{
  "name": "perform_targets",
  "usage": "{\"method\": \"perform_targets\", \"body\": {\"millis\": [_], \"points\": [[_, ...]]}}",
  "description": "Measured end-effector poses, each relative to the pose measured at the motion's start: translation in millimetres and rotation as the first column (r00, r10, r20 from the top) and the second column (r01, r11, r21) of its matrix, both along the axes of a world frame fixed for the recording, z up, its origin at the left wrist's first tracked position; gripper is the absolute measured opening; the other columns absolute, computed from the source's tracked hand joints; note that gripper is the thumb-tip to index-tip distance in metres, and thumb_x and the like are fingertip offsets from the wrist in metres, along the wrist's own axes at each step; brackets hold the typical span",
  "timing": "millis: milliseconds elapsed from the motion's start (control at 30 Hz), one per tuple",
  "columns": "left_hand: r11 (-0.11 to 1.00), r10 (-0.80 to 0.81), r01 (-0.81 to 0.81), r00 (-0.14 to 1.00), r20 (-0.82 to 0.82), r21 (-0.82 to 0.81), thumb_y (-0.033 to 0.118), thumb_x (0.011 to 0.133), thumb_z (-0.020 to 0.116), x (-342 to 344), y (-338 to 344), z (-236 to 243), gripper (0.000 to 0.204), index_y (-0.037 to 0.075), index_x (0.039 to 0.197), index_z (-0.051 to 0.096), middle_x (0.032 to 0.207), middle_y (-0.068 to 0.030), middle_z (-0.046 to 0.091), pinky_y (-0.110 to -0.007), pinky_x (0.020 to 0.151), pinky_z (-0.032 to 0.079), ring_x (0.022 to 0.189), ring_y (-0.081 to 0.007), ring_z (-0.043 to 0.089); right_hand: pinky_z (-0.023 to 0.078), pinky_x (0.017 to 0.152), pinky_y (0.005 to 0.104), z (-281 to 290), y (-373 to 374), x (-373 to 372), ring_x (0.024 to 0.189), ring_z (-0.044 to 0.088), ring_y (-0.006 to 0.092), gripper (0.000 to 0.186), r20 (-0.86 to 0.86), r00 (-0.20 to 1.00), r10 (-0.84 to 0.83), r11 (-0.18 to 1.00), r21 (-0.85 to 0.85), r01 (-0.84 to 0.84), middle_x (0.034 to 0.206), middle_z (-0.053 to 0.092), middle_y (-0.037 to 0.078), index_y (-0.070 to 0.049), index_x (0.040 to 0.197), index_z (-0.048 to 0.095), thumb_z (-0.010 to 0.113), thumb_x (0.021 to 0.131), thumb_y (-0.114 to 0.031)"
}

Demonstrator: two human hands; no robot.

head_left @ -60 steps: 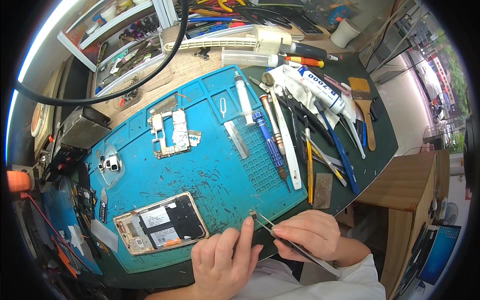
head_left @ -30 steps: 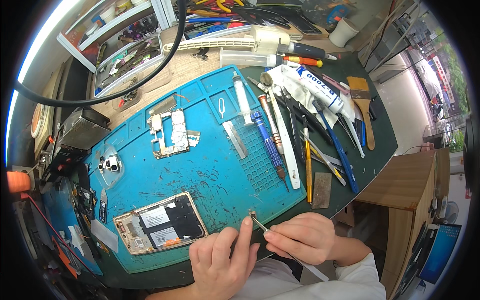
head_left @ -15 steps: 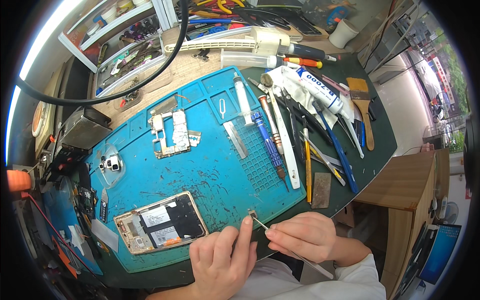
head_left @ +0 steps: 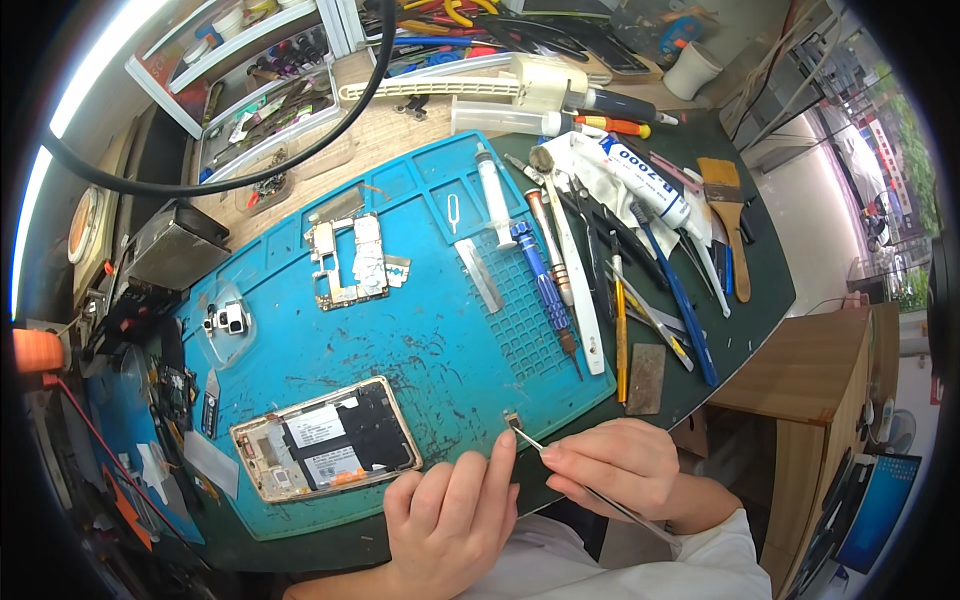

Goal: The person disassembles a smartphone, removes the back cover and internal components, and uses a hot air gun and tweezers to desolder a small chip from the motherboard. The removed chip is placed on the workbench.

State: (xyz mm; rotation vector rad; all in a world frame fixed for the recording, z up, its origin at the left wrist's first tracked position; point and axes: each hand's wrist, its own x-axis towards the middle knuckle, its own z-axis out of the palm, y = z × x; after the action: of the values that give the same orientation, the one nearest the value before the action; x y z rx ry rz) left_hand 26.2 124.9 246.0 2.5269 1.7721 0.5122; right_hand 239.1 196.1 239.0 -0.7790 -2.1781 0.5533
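My left hand (head_left: 452,510) reaches in from the lower edge. Its index finger is stretched out, with the tip at a tiny dark part (head_left: 513,420) on the near right edge of the blue mat (head_left: 420,345); its other fingers are loosely bent. Between the fingertips of my right hand (head_left: 620,465) is a thin pair of metal tweezers (head_left: 528,440). Their point meets the tiny part beside my left fingertip. Left of my hands lies an opened phone body (head_left: 325,440) with a gold frame. Farther back on the mat rests a phone circuit board (head_left: 345,262).
A camera module (head_left: 232,320) lies at the mat's left. Screwdrivers, including a blue one (head_left: 540,280), brushes and a white glue tube (head_left: 648,180) crowd the right side. A black cable (head_left: 240,183) arches across the far left. A grey flat block (head_left: 646,380) lies right of the mat.
The whole view has shifted slightly, so most things sit a little farther right. Both hands keep nearly the same pose around the tiny part.
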Motion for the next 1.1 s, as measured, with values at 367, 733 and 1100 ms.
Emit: {"method": "perform_targets", "body": {"millis": [367,733,1100], "points": [[1.0,-0.001,0.001,1.0,0.001,-0.007,0.022,0.087,0.073,1.4,1.1,2.1,0.047,0.009,0.133,0.072,0.118,-0.006,0.054,-0.043,0.093,0.04,0.108,-0.0247,0.051,0.058,0.061,0.0285,0.3,-0.7,-0.1,0.077,0.074,0.0196,0.031,0.003,1.0,-0.007,1.0,-0.005,0.007,0.098,0.075,0.007,-0.001,0.109,0.079,0.087,0.081,-0.009],[1.0,0.009,-0.009,1.0,0.013,0.012,0.018,0.082,0.074,2.7,2.3,1.2,0.051,0.009,0.132,0.072,0.117,-0.0065,0.054,-0.042,0.09,0.042,0.105,-0.0253,0.052,0.057,0.061,0.0294,1.7,-1.3,0.4,0.078,0.074,0.0216,0.031,0.016,1.0,-0.007,1.0,-0.016,0.007,0.099,0.075,0.009,-0.001,0.111,0.077,0.086,0.082,-0.006],[0.999,0.017,-0.019,0.999,0.048,0.04,0.017,0.081,0.074,1.7,1.6,-4.7,0.051,0.009,0.131,0.073,0.117,-0.0066,0.054,-0.042,0.089,0.042,0.105,-0.0251,0.053,0.058,0.062,0.0293,6.0,0.9,2.2,0.079,0.074,0.0207,0.037,0.027,0.999,-0.023,0.993,-0.115,0.025,0.101,0.076,0.009,-0.002,0.113,0.077,0.086,0.077,-0.001]]}}
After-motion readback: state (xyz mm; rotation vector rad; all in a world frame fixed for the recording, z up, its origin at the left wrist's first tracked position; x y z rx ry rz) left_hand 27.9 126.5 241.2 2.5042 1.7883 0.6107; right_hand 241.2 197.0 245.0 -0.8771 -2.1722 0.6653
